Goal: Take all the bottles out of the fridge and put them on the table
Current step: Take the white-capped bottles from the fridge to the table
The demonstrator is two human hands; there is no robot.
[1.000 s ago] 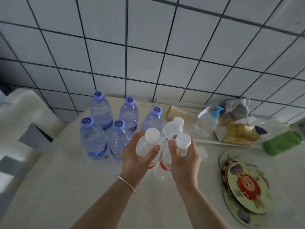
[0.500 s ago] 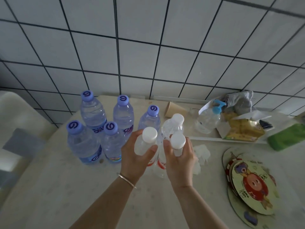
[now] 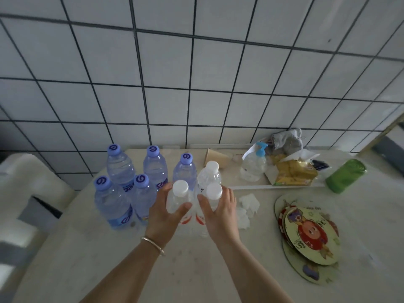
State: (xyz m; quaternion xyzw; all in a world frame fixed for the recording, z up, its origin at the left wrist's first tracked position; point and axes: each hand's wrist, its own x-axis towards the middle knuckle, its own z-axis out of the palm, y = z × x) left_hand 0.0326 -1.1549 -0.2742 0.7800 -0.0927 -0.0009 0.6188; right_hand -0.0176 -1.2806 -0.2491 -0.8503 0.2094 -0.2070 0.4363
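Over the last second the two hands and their white-capped bottles sink from above the tabletop (image 3: pixel 109 270) to it. The bottle bases now appear to reach the surface, though the hands hide the contact itself. Judged from this, the step in hand is the set-down, and release is the next action.

Left hand (image 3: pixel 165 213): grip closed round the left white-capped bottle (image 3: pixel 178 196), thumb across its near side, fingers behind it. A bracelet (image 3: pixel 153 244) sits on this wrist.

Right hand (image 3: pixel 220 212): grip closed round the right white-capped bottle (image 3: pixel 213 196), thumb on its left side. Neither grip has begun to open.

A third white-capped bottle (image 3: pixel 209 174) stands just behind these two, at frame centre. Whether a finger touches it cannot be told.

Five blue-capped bottles (image 3: pixel 122 169) stand upright in a cluster at centre left, just beside the left hand.

All eight bottles are at the tabletop. The fridge is not in view, so how many remain inside cannot be told.

Risk: the held bottles stand close to their neighbours; a sideways withdrawal could knock one over.
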